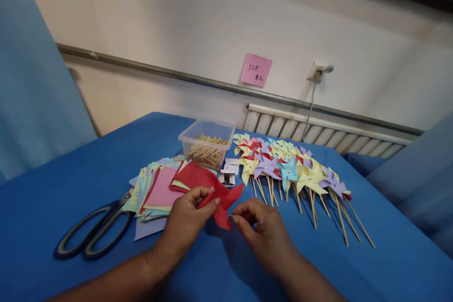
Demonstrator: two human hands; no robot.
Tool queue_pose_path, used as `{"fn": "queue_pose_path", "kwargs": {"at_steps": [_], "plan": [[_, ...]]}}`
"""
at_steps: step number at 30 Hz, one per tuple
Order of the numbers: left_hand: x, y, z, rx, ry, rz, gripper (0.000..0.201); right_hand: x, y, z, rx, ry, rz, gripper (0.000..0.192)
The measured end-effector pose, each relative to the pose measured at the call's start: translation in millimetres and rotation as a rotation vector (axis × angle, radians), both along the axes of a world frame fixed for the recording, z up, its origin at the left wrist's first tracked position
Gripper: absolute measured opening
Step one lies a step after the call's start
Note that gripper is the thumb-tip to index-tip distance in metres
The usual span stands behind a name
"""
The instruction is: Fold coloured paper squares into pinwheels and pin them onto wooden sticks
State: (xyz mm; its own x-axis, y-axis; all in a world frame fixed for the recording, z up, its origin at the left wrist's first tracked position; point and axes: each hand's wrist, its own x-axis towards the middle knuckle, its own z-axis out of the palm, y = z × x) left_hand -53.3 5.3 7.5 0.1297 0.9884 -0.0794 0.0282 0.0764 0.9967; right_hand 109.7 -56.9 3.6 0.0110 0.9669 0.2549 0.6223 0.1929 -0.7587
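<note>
My left hand (pixel 193 214) is closed on a red paper pinwheel (pixel 226 198), its folded blades pinched between thumb and fingers above the table. Just to the right, my right hand (pixel 260 226) is closed in a pinch close to the pinwheel's lower blade. A small shiny pin-like piece (pixel 231 216) shows at its fingertips; its exact kind is too small to tell. Behind the left hand lies a pile of coloured paper squares (pixel 163 186), with a red sheet (pixel 193 174) on top. A small open white box (pixel 228 172) with dark contents stands behind the pinwheel.
Large scissors (pixel 99 226) lie left of the paper pile. A clear plastic tub (pixel 207 144) of thin wooden sticks stands at the back. Many finished pinwheels on sticks (pixel 290 170) cover the right back of the blue-covered table (pixel 141 137). A radiator (pixel 318 134) is behind it.
</note>
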Motion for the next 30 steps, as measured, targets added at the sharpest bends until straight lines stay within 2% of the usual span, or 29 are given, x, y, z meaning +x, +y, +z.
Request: {"fn": "queue_pose_path", "kwargs": {"at_steps": [2,5,10,18,23,30], "plan": [[1,-2,0.1,0.050,0.044,0.004,0.019,-8,-4,-0.7,0.046,0.145,0.017,0.009],[3,-7,3.4,0.080,0.070,-0.013,0.016,-14,-4,-4.9,0.077,0.240,-0.008,0.009],[8,-13,8.4,0.051,0.058,-0.033,0.015,-11,2,-6.9,0.067,0.259,-0.052,0.010],[7,-11,1.8,-0.007,0.003,-0.105,0.017,-11,3,-11.1,0.024,0.348,-0.073,0.009],[8,-13,6.0,-0.041,-0.042,-0.115,0.016,-13,6,-15.1,-0.032,0.461,-0.074,0.010],[8,-13,7.2,-0.043,-0.029,-0.116,0.017,-13,5,-12.8,-0.026,0.467,-0.082,0.009]]}}
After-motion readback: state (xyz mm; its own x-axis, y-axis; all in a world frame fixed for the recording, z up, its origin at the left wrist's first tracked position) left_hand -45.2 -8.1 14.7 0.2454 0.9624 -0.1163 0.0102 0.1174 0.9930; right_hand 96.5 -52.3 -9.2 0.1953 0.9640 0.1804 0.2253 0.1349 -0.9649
